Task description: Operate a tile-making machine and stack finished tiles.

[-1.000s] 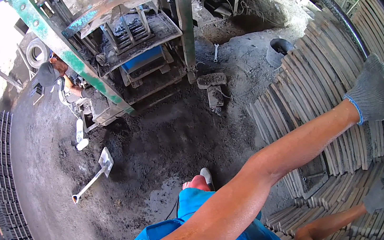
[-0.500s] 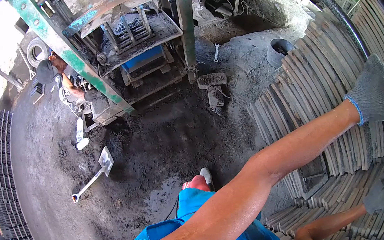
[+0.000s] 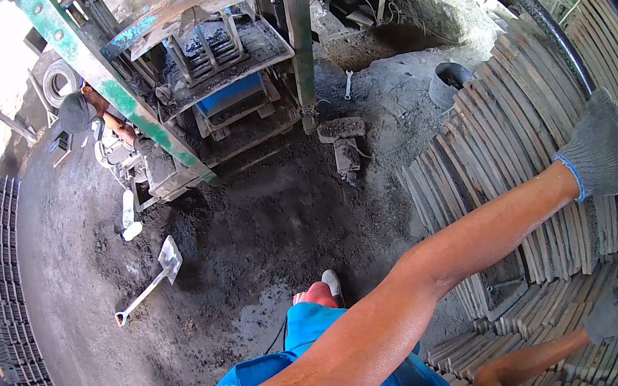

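Observation:
My left hand (image 3: pixel 598 146), in a grey knit glove, is closed round a long, dark, glossy bar (image 3: pixel 540 14) running down the right side from the top. My left arm reaches across my blue shirt to it. Lower on the right, my right hand (image 3: pixel 609 310), also gloved, grips the lower part of the same bar, its fingers partly hidden. Behind the bar and my hands are tall stacks of worn, thin boards (image 3: pixel 495 139).
A green-painted press (image 3: pixel 300 47) stands ahead. A co-worker (image 3: pixel 79 111) bends at its left side. A white shovel (image 3: pixel 168 268) and white bottle (image 3: pixel 128 211) lie on the dirty floor. A bucket (image 3: pixel 450 85), wrench (image 3: pixel 348 84) and tyre (image 3: pixel 60 78) stand or lie around; racks (image 3: pixel 7 276) line the left.
The co-worker's head and arm have shifted slightly at the machine. My hands, arms and the bar look unmoved.

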Motion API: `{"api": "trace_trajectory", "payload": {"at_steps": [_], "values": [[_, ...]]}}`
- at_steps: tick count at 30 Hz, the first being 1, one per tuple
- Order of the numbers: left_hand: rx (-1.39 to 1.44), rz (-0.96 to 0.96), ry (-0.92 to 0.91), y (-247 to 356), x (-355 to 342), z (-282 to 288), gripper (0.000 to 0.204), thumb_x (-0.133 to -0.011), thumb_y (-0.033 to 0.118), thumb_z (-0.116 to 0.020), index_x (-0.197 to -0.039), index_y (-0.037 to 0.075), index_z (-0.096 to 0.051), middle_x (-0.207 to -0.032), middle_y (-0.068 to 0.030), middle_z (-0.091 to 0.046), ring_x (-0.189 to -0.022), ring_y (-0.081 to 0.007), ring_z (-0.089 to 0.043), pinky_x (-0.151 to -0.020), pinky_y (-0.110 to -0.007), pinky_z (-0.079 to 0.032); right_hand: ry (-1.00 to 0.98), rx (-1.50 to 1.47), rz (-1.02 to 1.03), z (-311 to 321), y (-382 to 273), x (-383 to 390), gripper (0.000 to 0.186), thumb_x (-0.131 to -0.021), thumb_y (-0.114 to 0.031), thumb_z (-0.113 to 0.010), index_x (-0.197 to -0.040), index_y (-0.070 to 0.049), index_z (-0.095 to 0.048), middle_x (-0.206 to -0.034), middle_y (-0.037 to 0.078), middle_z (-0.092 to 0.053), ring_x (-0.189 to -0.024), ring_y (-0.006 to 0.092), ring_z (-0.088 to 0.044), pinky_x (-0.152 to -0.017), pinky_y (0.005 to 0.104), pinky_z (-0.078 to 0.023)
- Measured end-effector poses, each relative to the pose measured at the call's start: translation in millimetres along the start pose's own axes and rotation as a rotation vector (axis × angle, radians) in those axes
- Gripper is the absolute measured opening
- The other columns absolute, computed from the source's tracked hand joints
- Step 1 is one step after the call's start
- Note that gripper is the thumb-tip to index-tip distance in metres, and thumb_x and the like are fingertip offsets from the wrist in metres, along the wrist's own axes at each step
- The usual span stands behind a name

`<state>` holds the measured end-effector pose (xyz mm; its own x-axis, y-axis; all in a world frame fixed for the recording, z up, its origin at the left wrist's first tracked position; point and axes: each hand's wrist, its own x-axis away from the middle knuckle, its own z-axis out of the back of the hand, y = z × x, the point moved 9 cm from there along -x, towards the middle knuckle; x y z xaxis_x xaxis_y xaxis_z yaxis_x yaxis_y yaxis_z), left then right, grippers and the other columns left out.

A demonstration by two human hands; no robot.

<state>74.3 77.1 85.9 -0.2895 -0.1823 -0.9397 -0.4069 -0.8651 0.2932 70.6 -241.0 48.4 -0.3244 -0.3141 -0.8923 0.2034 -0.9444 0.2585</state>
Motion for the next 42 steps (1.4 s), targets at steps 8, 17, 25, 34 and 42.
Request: {"api": "trace_trajectory", "payload": {"at_steps": [8, 17, 25, 34, 42], "values": [[-0.026, 0.023, -0.093, 1, 0, -1, 0.036, -0.085, 0.033, -0.063, -0.081, -0.001, -0.072, -0.083, -0.0201, -0.066, -0.084, -0.0375, -0.063, -0.110, -0.057, -0.039, 0.002, -0.069, -0.034, 16, -16, -8, 0.031, -0.100, -0.028, -0.062, -0.117, -0.004, -0.073, -0.108, 0.012, -0.076, -0.087, 0.0262, -0.074, -0.076, 0.0335, -0.059], [-0.010, 0.003, 0.060, -3, 2, -2, 0.035, -0.085, 0.032, -0.064, -0.080, -0.001, -0.073, -0.079, -0.0188, -0.065, -0.080, -0.0365, -0.062, -0.106, -0.056, -0.041, 0.070, -0.141, 0.060, 30, -39, -12, 0.029, -0.100, -0.024, -0.062, -0.115, -0.002, -0.073, -0.106, 0.012, -0.076, -0.087, 0.0259, -0.074, -0.077, 0.0330, -0.059], [0.019, -0.013, 0.120, -7, 5, -3, 0.035, -0.085, 0.031, -0.064, -0.081, -0.003, -0.073, -0.080, -0.0194, -0.066, -0.082, -0.0372, -0.062, -0.107, -0.058, -0.041, 0.029, -0.100, 0.053, 26, -32, -12, 0.030, -0.098, -0.026, -0.065, -0.115, -0.004, -0.074, -0.106, 0.010, -0.076, -0.087, 0.0250, -0.074, -0.077, 0.0333, -0.059], [-0.020, -0.034, -0.007, 4, 1, 4, 0.035, -0.084, 0.031, -0.062, -0.077, -0.001, -0.072, -0.077, -0.0195, -0.064, -0.078, -0.0377, -0.061, -0.105, -0.060, -0.040, 0.061, -0.089, 0.074, 40, -49, -18, 0.031, -0.097, -0.027, -0.067, -0.116, -0.004, -0.074, -0.106, 0.010, -0.076, -0.085, 0.0243, -0.074, -0.076, 0.0331, -0.059], [-0.009, -0.035, 0.087, -4, 1, -1, 0.035, -0.083, 0.031, -0.062, -0.073, 0.000, -0.071, -0.073, -0.0183, -0.062, -0.076, -0.0365, -0.060, -0.105, -0.059, -0.040, -0.056, -0.031, -0.082, 8, -13, -6, 0.037, -0.103, -0.031, -0.055, -0.123, -0.004, -0.071, -0.116, 0.012, -0.074, -0.101, 0.0270, -0.072, -0.089, 0.0320, -0.055]]}}
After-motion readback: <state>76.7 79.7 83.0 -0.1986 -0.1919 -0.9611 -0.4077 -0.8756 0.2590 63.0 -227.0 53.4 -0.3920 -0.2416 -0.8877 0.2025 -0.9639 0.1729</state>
